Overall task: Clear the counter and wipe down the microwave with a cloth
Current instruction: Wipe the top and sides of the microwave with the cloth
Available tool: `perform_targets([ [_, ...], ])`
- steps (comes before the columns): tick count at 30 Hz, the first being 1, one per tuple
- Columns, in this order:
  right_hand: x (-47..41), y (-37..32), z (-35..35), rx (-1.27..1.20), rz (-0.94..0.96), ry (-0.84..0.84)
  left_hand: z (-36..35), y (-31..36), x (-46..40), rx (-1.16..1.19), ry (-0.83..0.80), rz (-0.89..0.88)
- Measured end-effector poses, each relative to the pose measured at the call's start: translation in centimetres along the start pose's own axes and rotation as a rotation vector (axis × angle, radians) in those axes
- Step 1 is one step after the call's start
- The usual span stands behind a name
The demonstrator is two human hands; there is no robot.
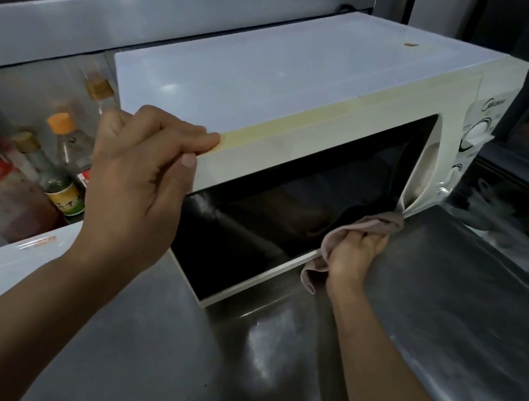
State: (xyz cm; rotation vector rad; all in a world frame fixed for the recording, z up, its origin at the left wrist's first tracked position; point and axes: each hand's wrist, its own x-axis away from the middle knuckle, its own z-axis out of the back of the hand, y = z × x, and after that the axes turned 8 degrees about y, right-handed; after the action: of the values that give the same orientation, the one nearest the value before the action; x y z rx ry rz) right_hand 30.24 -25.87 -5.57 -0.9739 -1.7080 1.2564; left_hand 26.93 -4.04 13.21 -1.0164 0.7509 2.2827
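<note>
We saw one microwave [275, 75] on the steel desk [445, 313], its logo too blurred to read. Left hand [136, 177] fingers [197, 137] pinched its top-left front corner; right hand [352, 258] clutched one cloth [369, 224] at the door's lower edge. Several labelled bottles [54, 175] stood left of the left fingers.

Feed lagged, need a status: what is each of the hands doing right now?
Left hand: gripping the microwave's top front corner.
Right hand: holding the cloth at the door's lower edge.
</note>
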Motion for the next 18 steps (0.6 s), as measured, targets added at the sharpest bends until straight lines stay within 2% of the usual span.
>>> perform_targets([
  [5,-0.5,0.4,0.1,-0.029,0.070,0.040,0.1,0.0,0.1,0.037,0.021,-0.002],
  [8,-0.1,-0.1,0.5,0.067,0.124,0.054,0.1,0.0,0.0,0.096,0.009,0.002],
  [12,2.7,-0.2,0.9,0.175,0.064,-0.011,0.2,-0.2,-0.2,0.105,-0.014,-0.005],
  [18,10.3,0.8,0.7,0.195,0.044,-0.126,0.9,-0.2,-0.3,0.087,-0.060,-0.015],
])
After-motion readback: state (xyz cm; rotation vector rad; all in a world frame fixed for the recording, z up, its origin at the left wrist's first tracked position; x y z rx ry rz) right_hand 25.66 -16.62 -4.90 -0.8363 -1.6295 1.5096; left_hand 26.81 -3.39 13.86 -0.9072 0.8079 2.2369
